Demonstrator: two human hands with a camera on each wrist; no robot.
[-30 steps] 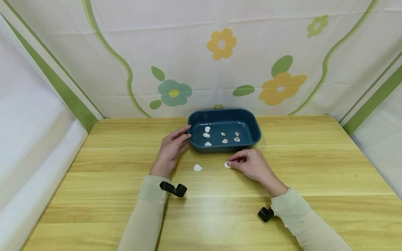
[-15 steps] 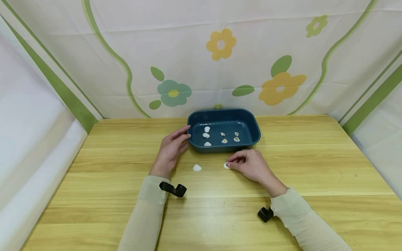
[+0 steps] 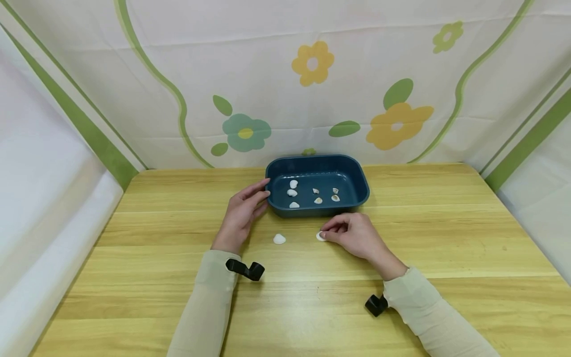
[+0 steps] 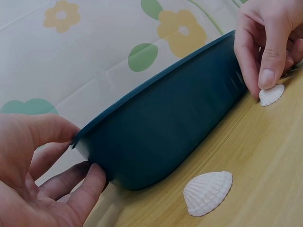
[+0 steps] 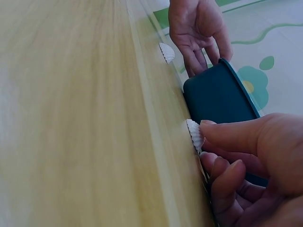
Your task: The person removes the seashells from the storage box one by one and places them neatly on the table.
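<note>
A dark blue rectangular basin (image 3: 318, 212) sits at the back of the table with several small shells (image 3: 292, 193) in loose columns on its floor. My left hand (image 3: 241, 215) rests against the basin's left end. In the left wrist view, a finger touches the rim and the thumb (image 4: 92, 187) lies against the lower wall. In front of the basin, my right hand (image 3: 359, 235) pinches a white ribbed seashell (image 4: 271, 95) by its edge, right at the tabletop. Another white seashell (image 3: 279, 239) lies on the table between the hands.
The wooden table (image 3: 294, 307) reaches back to a white curtain (image 3: 267, 74) printed with flowers. Both sleeves carry a black wrist mount (image 3: 252, 270). The basin's back wall stands close to the curtain.
The pinched seashell has shifted very slightly toward the table's front along with my right fingertips. My left hand, the basin and the other shells stay as they were.
</note>
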